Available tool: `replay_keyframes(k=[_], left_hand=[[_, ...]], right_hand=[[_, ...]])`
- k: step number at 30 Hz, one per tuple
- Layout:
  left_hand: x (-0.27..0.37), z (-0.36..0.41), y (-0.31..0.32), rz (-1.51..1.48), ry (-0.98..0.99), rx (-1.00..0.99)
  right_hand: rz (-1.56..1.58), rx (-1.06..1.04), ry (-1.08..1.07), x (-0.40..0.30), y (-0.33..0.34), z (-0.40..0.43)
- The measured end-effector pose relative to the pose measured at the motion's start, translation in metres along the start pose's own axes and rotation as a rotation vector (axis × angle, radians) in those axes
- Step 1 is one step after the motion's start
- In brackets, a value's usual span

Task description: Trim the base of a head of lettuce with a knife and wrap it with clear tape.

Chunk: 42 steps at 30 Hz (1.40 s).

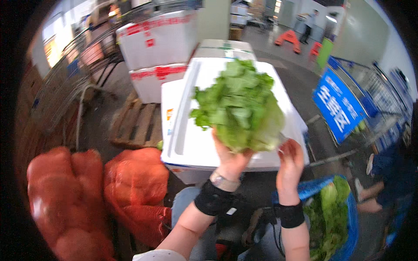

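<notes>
My left hand [230,160] supports a leafy green lettuce head [241,107] from beneath, its cut base towards me and its leaves pointing away. It is held over a white foam box lid [199,153]. My right hand [290,155] is by the right side of the base, fingers bent together; a thin pale bit shows at the fingertips, too blurred to name. Black bands circle both forearms, and a metal watch or bracelet [225,181] is on my left wrist. More leafy greens [334,208] fill a blue basket [354,222] at my right knee.
Red mesh sacks [68,202] stand at my left. Beyond them are a wooden pallet [137,120] and stacked white boxes [160,42] with red tape. A cart with a blue sign [339,106] stands at the right, near another person's legs [372,192]. Someone [308,26] is farther back.
</notes>
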<state>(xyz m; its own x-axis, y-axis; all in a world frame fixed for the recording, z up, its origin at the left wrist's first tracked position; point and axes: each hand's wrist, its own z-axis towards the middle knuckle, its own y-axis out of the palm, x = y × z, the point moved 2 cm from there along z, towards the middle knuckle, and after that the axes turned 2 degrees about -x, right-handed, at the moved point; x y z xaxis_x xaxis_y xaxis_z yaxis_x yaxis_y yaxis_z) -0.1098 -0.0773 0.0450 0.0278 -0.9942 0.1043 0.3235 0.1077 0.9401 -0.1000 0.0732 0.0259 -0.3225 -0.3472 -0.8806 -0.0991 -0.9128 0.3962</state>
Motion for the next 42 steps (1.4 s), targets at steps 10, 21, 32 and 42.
replay_keyframes(k=[10, 21, 32, 42], left_hand=[[0.006, 0.008, 0.008, -0.215, -0.003, 0.027], [-0.01, 0.001, -0.009, -0.27, -0.081, 0.11], [0.009, 0.005, -0.014, -0.2, -0.048, 0.0], [0.012, 0.003, -0.005, -0.156, 0.043, 0.155]], right_hand=[[-0.268, -0.135, -0.29, -0.026, 0.007, -0.004], [-0.44, -0.239, -0.565, -0.051, -0.009, 0.013], [-0.138, -0.336, -0.43, -0.05, -0.014, 0.013], [0.244, -0.464, -0.075, -0.041, -0.018, 0.021]])
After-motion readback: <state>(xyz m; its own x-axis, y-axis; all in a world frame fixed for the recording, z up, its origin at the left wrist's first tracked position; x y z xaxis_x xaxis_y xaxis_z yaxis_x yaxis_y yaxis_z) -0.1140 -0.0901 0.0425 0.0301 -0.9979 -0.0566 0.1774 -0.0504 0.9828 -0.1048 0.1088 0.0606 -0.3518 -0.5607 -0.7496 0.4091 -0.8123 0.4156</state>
